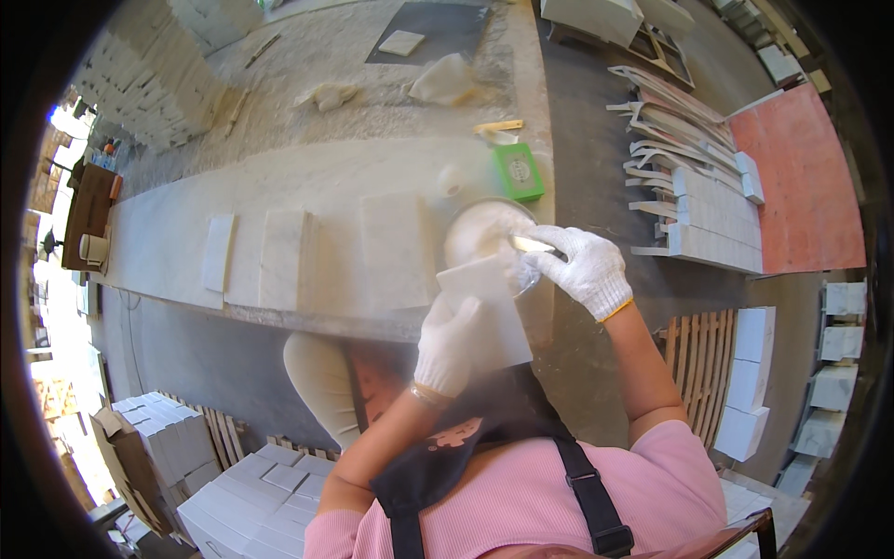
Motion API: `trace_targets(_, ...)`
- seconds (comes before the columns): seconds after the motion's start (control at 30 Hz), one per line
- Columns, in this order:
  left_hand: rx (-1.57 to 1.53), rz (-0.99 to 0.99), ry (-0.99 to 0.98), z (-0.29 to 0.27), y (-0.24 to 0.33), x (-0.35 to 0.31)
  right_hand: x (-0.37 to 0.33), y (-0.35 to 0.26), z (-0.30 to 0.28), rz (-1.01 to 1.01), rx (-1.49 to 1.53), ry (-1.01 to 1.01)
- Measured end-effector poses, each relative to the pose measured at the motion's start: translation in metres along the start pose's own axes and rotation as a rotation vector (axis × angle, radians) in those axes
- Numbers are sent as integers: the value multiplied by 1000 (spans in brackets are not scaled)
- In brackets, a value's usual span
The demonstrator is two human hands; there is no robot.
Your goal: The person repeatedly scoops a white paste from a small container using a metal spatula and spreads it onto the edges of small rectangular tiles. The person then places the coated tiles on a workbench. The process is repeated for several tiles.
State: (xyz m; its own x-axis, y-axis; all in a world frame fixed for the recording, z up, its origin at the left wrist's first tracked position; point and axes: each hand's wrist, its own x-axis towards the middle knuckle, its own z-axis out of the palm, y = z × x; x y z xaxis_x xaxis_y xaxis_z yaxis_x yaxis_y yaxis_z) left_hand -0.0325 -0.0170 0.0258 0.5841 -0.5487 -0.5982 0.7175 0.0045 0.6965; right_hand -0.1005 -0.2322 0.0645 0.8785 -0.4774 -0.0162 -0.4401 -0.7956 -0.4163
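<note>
My left hand (445, 347), in a white glove, grips a flat white rectangular tile (495, 315) at the near side of a round bowl (521, 207). A pale powder or paste fills much of the bowl. Gloved in white too, my right hand (589, 270) is closed round the light-coloured handle (533, 245) of a small tool at the bowl's right rim. Its working end cannot be made out. The tile's far edge overlaps the bowl's near side in view; whether they touch I cannot tell. A green box (519, 172) stands just beyond the bowl.
White slabs (282, 259) lie along the dusty worktable (345, 168) to the left. Farther back are crumpled cloths (445, 79), a wooden-handled tool (499, 126) and a dark sheet (442, 28). Stacked white blocks (717, 224) sit by a reddish board (801, 182) on the right.
</note>
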Motion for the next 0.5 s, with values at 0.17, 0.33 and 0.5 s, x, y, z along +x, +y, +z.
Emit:
trace_targets(0.17, -69, 42, -23, 3, -3, -2, -7, 8, 13, -57, 254, 101)
trace_targets(0.33, -39, 34, -8, 3, -3, -1, -6, 20, 13, 47, 420, 159)
trace_targets(0.5, 64, 12, 37, 4, -1, 0, -1, 23, 29, 156, 691, 63)
